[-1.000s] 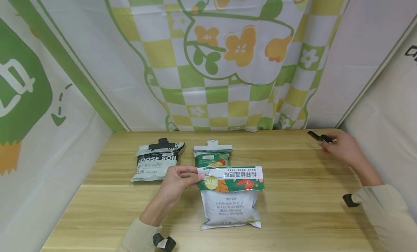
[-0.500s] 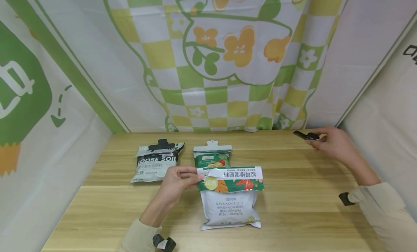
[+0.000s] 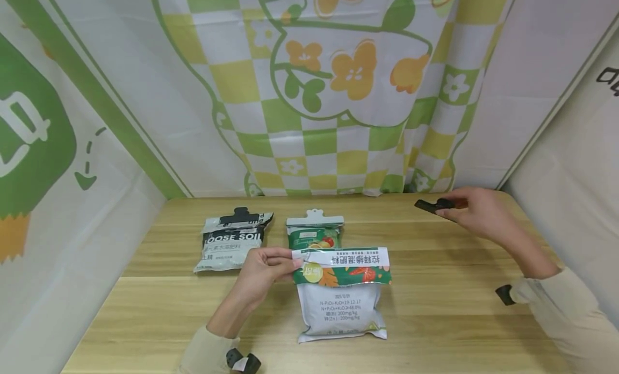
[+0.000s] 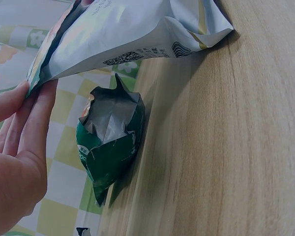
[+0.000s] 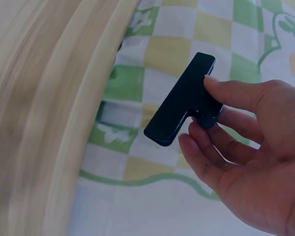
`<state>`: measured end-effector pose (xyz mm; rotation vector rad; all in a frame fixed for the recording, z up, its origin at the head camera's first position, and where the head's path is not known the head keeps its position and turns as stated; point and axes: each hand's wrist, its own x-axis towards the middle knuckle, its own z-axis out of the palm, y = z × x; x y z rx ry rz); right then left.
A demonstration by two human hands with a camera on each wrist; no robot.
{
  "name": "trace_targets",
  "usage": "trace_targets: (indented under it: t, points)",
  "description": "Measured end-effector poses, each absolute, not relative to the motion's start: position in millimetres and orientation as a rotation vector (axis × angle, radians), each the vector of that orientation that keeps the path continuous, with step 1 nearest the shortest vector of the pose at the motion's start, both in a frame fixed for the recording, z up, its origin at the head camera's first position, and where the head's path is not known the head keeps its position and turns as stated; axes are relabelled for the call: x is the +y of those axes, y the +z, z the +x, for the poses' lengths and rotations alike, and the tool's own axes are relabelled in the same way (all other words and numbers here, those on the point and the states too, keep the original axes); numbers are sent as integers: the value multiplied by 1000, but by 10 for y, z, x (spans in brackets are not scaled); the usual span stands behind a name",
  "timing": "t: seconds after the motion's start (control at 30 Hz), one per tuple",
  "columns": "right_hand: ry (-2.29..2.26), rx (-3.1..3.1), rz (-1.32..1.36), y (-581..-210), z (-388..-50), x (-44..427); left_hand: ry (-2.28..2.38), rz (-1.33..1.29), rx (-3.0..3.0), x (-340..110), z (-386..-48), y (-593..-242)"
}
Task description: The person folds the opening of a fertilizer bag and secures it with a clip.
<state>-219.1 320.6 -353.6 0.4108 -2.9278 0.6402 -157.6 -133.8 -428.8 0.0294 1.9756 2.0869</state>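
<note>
My left hand (image 3: 263, 269) pinches the left end of the folded-over top of a white fertilizer bag (image 3: 340, 309), whose green and white printed flap hangs toward me. In the left wrist view, the thumb and fingers hold the edge of that bag (image 4: 132, 37). At the right, above the table, my right hand (image 3: 483, 213) holds a black bag clip (image 3: 435, 206) between thumb and fingers. The right wrist view shows the clip (image 5: 182, 98) with its long bar pointing away from the palm. Clip and white bag are apart.
Behind the white bag lies a green bag (image 3: 314, 237) with a white clip (image 3: 315, 218) on its top. To its left is a grey and black soil bag (image 3: 229, 247) with a black clip (image 3: 240, 215). The wooden table (image 3: 435, 320) ends at a patterned curtain (image 3: 333, 153).
My right hand has moved left with the black clip, nearer to the white bag. The left hand keeps its grip on the folded top in the same place.
</note>
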Motion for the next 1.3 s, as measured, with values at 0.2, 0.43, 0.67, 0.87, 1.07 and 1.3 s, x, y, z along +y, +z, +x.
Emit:
trace_targets:
  t: [0.2, 0.43, 0.67, 0.87, 1.07, 1.3]
  points:
    - [659, -2912, 537, -3433, -2172, 3014, 2081, 12, 1982, -1337, -1572, -4280]
    - [689, -2898, 628, -3332, -2171, 2803, 2075, 20, 1992, -1335, -1573, -4270]
    - [833, -2896, 647, -3325, -2134, 2619, 2071, 28, 1990, -1333, -1582, -4269]
    - [858, -2877, 703, -3314, -2119, 2462, 2068, 18, 1995, -1339, -1570, -4277]
    - [905, -2877, 721, -3247, -2084, 2356, 2069, 17, 2002, -1340, -1580, -4303]
    - [1082, -2829, 786, -3256, -2084, 2209, 2065, 10, 2013, -1340, -1573, -4300]
